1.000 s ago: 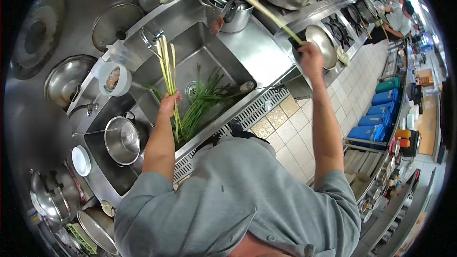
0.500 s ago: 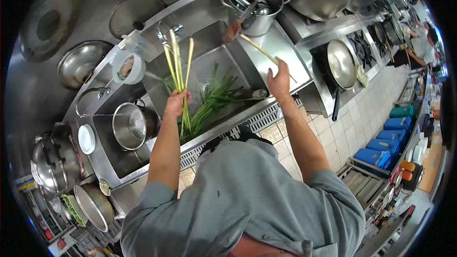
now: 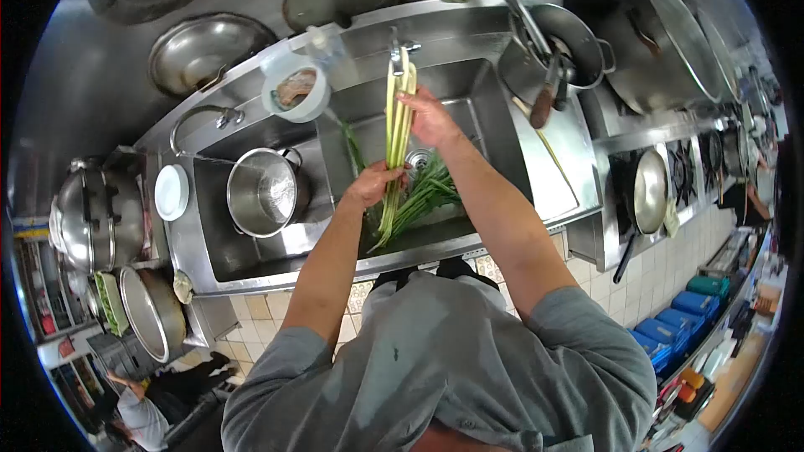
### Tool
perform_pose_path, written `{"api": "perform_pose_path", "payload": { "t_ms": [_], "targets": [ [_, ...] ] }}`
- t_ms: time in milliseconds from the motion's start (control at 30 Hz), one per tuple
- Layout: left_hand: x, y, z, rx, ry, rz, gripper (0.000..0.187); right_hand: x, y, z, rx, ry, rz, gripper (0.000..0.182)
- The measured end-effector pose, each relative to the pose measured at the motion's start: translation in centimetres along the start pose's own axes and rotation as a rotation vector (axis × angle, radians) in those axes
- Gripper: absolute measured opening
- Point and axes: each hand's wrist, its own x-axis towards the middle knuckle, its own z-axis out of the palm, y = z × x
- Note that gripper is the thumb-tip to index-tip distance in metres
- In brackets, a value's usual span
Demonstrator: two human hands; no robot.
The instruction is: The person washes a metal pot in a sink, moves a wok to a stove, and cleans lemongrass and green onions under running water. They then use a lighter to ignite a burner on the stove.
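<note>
My left hand [image 3: 373, 184] grips a bundle of long pale green stalks [image 3: 397, 121] low down, holding it upright over the steel sink [image 3: 490, 130]. My right hand [image 3: 429, 117] is closed around the same stalks higher up, near the tap [image 3: 394, 40]. More green leafy stalks [image 3: 427, 194] lie in the sink basin around the drain [image 3: 416, 159]. A single pale stalk [image 3: 554, 156] lies on the steel counter right of the sink.
A steel pot [image 3: 266, 192] stands in the left basin, a white plate [image 3: 171, 192] beside it. A pot with ladles [image 3: 559, 48] sits right of the sink, a wok [image 3: 648, 190] on the burner. A clear tub [image 3: 295, 92] rests on the ledge. Another person [image 3: 142, 418] crouches at lower left.
My right hand left the single stalk on the counter and came across to grasp the upper part of the bundle. The view swung so the sink sits centred.
</note>
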Motion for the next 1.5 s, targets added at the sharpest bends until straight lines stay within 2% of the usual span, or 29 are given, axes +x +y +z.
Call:
{"api": "perform_pose_path", "payload": {
  "t_ms": [33, 100, 167, 200, 267, 300, 333, 367, 433, 500, 567, 600, 633, 667, 700, 767, 833, 900, 933, 1100, 1167, 1200, 1233, 1300, 1333, 1433, 1500],
  "targets": [
    [-0.1, -0.1, -0.6, 0.038, 0.003, -0.018, 0.030, 1.2, 0.4, -0.2, 0.063, -0.082, -0.020, 0.051],
    [-0.6, 0.3, -0.8, 0.057, 0.019, -0.038, 0.031, 2.2, 0.0, 0.7, 0.013, -0.076, 0.043, 0.034],
    [-1.1, 1.5, -0.8, 0.205, 0.096, -0.089, 0.039, 4.0, 0.8, 0.7, -0.061, -0.053, 0.037, 0.030],
    [-0.7, 2.2, -1.5, 0.219, 0.087, -0.101, 0.051, 4.5, 1.4, 0.6, -0.053, -0.043, 0.056, 0.030],
    [-0.3, 4.9, -0.8, -0.074, 0.171, 0.148, 0.068, 5.7, 1.6, 0.8, -0.103, 0.066, 0.044, 0.028],
    [0.7, 6.9, -0.3, -0.098, 0.187, 0.272, 0.078, 5.8, 1.6, 1.1, -0.102, 0.072, 0.048, 0.028],
    [1.9, 9.0, 0.1, -0.121, 0.201, 0.395, 0.090, 5.7, 1.5, 1.3, -0.127, -0.009, 0.049, 0.029],
    [2.8, 11.1, 0.3, -0.096, 0.176, 0.442, 0.086, 5.5, 1.4, 1.5, -0.152, -0.086, 0.048, 0.031],
    [4.4, 15.3, 3.2, 0.115, 0.280, 0.634, 0.066, 4.9, 0.9, 2.1, -0.259, -0.053, 0.082, 0.029],
    [9.0, 16.2, 2.3, 0.335, 0.216, 0.674, 0.051, 3.9, -0.3, 1.7, -0.131, 0.011, -0.005, 0.029],
    [10.6, 16.7, 3.8, 0.308, 0.112, 0.611, 0.053, 3.3, -1.6, 0.1, -0.265, 0.077, 0.024, 0.033],
    [10.7, 17.1, 4.6, 0.422, 0.148, 0.549, 0.053, 3.3, -1.6, -0.5, -0.386, 0.094, 0.089, 0.038],
    [10.5, 17.2, 5.3, 0.533, 0.194, 0.489, 0.054, 3.4, -1.8, -1.2, -0.377, 0.104, 0.082, 0.038],
    [10.5, 16.5, 6.3, 0.376, 0.087, 0.533, 0.053, 3.5, -1.9, -1.9, -0.596, 0.107, 0.033, 0.038],
    [11.1, 16.1, 6.6, 0.379, 0.089, 0.528, 0.053, 3.6, -1.8, -2.4, -0.815, 0.104, -0.014, 0.037],
    [12.8, 15.4, 6.6, 0.686, 0.140, 0.595, 0.048, 2.7, -1.7, -3.3, -0.724, 0.104, -0.066, 0.040],
    [14.4, 15.2, 6.5, 0.670, 0.104, 0.632, 0.045, 1.5, -2.0, -3.9, -0.632, 0.100, -0.113, 0.045],
    [14.3, 15.4, 7.2, 0.660, 0.117, 0.513, 0.046, 0.3, -2.6, -4.3, -0.543, 0.106, -0.035, 0.046],
    [13.7, 15.5, 7.7, 0.655, 0.144, 0.543, 0.046, -0.1, -3.4, -4.2, -0.664, 0.067, -0.030, 0.043],
    [12.6, 16.2, 8.1, 0.657, 0.197, 0.659, 0.035, -0.5, -4.1, -4.6, -0.626, 0.096, -0.016, 0.030],
    [13.2, 16.0, 7.0, 0.584, 0.172, 0.739, 0.037, -0.4, -4.3, -4.9, -0.361, 0.194, -0.051, 0.026],
    [12.9, 15.9, 7.0, 0.443, 0.151, 0.652, 0.038, -0.4, -4.3, -5.0, -0.358, 0.191, -0.049, 0.026],
    [12.6, 15.9, 7.0, 0.444, 0.154, 0.652, 0.038, -0.2, -4.3, -5.1, -0.288, 0.197, -0.047, 0.023],
    [12.2, 16.1, 7.0, 0.610, 0.226, 0.526, 0.040, 0.0, -4.0, -5.2, -0.221, 0.198, -0.044, 0.020],
    [11.8, 15.9, 7.0, 0.609, 0.229, 0.528, 0.040, 0.2, -3.7, -5.2, -0.200, 0.233, -0.042, 0.017],
    [10.7, 15.8, 6.9, 0.258, 0.183, 0.482, 0.047, 0.6, -2.9, -5.7, -0.168, 0.236, -0.034, 0.014],
    [10.9, 15.9, 6.0, 0.300, 0.088, 0.341, 0.053, 0.7, -2.5, -5.6, -0.154, 0.206, -0.026, 0.015]
  ]
}}
